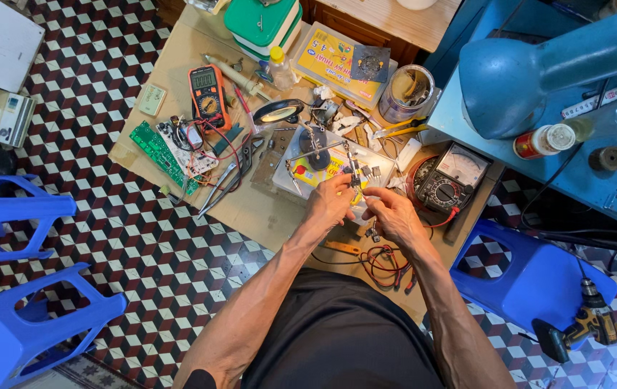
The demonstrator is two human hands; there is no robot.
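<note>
Left hand [329,204] and right hand [393,213], fingers pinched together on a small electronic component [357,194] above the counter [251,209], beside the analogue meter [447,176] and green circuit board [156,153]; handling under way, component not set down.

A small dark electronic component [357,189] was pinched between both hands' fingertips, held just above the clear plastic parts box [384,167] at table centre.
</note>
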